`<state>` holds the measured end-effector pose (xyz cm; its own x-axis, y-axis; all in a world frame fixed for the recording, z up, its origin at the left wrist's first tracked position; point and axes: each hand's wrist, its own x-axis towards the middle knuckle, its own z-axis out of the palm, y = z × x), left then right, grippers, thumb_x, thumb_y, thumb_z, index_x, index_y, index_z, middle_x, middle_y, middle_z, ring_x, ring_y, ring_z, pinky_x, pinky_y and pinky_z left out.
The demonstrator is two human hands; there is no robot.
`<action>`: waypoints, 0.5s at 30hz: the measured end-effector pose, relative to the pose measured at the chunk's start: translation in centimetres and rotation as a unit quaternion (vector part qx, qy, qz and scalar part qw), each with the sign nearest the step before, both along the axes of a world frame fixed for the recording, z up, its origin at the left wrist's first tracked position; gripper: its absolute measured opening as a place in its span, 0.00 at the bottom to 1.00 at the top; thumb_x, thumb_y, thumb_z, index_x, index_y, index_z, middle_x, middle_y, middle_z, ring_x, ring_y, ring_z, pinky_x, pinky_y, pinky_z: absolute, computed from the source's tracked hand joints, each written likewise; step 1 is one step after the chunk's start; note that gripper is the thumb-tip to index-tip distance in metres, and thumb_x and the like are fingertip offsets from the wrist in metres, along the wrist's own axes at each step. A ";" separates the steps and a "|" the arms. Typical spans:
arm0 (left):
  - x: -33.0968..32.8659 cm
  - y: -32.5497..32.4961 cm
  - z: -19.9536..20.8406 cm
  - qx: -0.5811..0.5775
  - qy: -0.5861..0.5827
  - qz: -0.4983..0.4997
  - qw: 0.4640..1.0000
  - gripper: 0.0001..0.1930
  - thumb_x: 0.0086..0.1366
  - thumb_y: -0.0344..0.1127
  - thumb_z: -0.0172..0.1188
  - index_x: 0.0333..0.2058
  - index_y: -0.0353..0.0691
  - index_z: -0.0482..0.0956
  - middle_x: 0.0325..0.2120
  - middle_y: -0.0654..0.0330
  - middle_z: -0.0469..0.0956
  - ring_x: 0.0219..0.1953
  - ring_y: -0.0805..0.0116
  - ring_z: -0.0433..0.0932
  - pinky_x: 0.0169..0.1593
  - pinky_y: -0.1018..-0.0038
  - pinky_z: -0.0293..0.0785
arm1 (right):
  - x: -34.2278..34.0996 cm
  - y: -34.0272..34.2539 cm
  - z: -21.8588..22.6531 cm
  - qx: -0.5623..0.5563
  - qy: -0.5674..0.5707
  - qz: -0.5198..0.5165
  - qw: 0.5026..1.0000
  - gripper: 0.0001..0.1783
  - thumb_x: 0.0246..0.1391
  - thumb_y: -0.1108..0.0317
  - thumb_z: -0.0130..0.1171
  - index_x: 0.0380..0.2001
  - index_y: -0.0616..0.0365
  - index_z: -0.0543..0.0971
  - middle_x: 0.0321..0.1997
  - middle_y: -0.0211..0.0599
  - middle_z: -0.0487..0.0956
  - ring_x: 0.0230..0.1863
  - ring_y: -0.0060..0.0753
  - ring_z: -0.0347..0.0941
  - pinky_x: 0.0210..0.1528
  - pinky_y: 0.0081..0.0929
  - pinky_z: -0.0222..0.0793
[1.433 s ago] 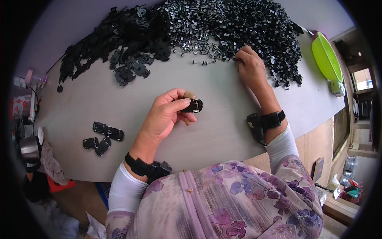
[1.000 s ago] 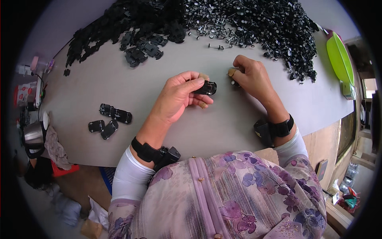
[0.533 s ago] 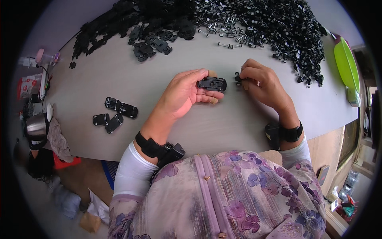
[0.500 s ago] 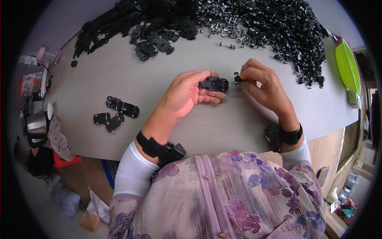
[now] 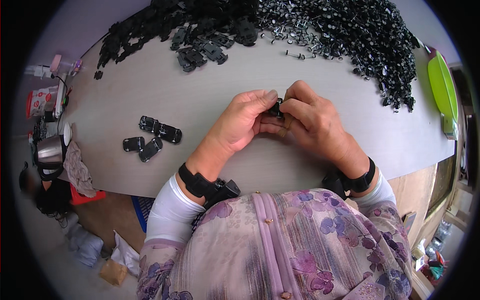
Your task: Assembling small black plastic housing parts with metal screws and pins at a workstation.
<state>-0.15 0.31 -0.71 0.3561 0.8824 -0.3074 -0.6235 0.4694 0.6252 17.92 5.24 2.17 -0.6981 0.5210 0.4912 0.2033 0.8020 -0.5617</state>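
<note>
Between our two hands sits a small black toy car body (image 5: 276, 106), held just above the grey table (image 5: 150, 85) near its middle and mostly hidden by our fingers, so we can only make out a dark sliver of it. Our left hand (image 5: 243, 122) curls around it from the left, thumb and fingertips closed on the piece, while our right hand (image 5: 311, 120) presses in from the right with its fingers pinched on the same piece (whether a second small part is tucked under them we cannot tell). The two hands touch each other over the part. Both wrists wear black bands with small devices, and white sleeves run back to a lilac flowered top at the lower edge. To our left on the table, well apart from the hands, lies a little cluster of four finished black cars (image 5: 152, 139), close together. Along the far edge stretches a broad heap of black car shells (image 5: 185, 25) on the left, running into a heap of black wheel-and-axle pieces (image 5: 365, 35) on the right, with a few stray axles just in front of it. A bright green tray (image 5: 441, 85) stands at the table's right end, and a metal kettle (image 5: 49, 152) sits off its left edge
</note>
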 end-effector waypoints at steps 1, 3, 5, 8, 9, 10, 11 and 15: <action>0.0 -0.1 0.1 -0.001 -0.001 -0.001 1.000 0.14 0.71 0.38 0.48 0.40 0.30 0.74 0.36 0.52 0.78 0.36 0.60 0.82 0.41 0.68 0.81 | -0.1 -0.1 0.1 0.000 -0.012 -0.009 1.000 0.09 0.37 0.81 0.61 0.27 0.62 0.75 0.30 0.40 0.70 0.24 0.44 0.72 0.26 0.36 0.70; -0.1 -0.3 0.5 0.006 0.009 0.014 1.000 0.13 0.72 0.37 0.46 0.38 0.32 0.73 0.36 0.53 0.77 0.36 0.61 0.82 0.42 0.68 0.82 | -0.1 -0.1 0.2 0.000 -0.022 -0.019 1.000 0.08 0.38 0.81 0.61 0.26 0.63 0.74 0.29 0.41 0.70 0.24 0.45 0.71 0.25 0.37 0.69; -0.1 -0.4 0.9 0.020 0.024 0.008 0.999 0.12 0.72 0.36 0.47 0.36 0.33 0.72 0.35 0.54 0.77 0.36 0.62 0.81 0.42 0.68 0.82 | 0.0 0.1 0.4 -0.020 -0.010 -0.015 1.000 0.07 0.37 0.81 0.60 0.24 0.63 0.73 0.28 0.41 0.69 0.23 0.46 0.70 0.25 0.38 0.68; -0.1 -0.4 0.9 0.035 0.048 0.003 0.998 0.12 0.71 0.35 0.47 0.34 0.33 0.73 0.33 0.54 0.77 0.35 0.63 0.81 0.41 0.69 0.81 | -0.1 0.2 0.4 -0.034 0.005 -0.014 0.999 0.07 0.38 0.82 0.58 0.23 0.63 0.73 0.28 0.41 0.69 0.23 0.46 0.70 0.24 0.38 0.68; 0.0 -0.5 0.9 0.038 0.059 0.003 0.998 0.12 0.70 0.35 0.47 0.33 0.32 0.73 0.33 0.53 0.78 0.35 0.63 0.82 0.41 0.70 0.81 | -0.1 0.1 0.4 -0.035 0.005 -0.014 0.999 0.07 0.38 0.82 0.58 0.23 0.63 0.73 0.28 0.41 0.69 0.23 0.46 0.70 0.24 0.38 0.68; 0.0 -0.6 1.1 0.038 0.060 0.003 0.998 0.12 0.70 0.35 0.47 0.33 0.32 0.73 0.33 0.53 0.78 0.35 0.63 0.82 0.41 0.70 0.81 | -0.3 -0.1 0.4 -0.029 0.005 -0.011 1.000 0.07 0.37 0.82 0.58 0.23 0.63 0.73 0.28 0.41 0.69 0.23 0.46 0.71 0.24 0.38 0.68; 0.0 -0.7 1.3 0.041 0.078 0.005 0.996 0.11 0.70 0.35 0.48 0.32 0.33 0.72 0.33 0.55 0.77 0.34 0.65 0.81 0.41 0.70 0.81 | -0.3 -0.2 0.5 -0.022 0.005 -0.008 1.000 0.07 0.37 0.83 0.57 0.23 0.62 0.73 0.28 0.41 0.69 0.23 0.46 0.71 0.24 0.38 0.68; -0.2 -1.3 1.6 0.049 0.090 0.023 0.994 0.07 0.67 0.33 0.55 0.31 0.36 0.72 0.29 0.60 0.76 0.30 0.71 0.78 0.36 0.74 0.79 | -0.3 -0.5 0.0 -0.058 0.025 0.011 0.998 0.09 0.38 0.82 0.57 0.26 0.61 0.73 0.28 0.41 0.69 0.24 0.46 0.72 0.24 0.39 0.69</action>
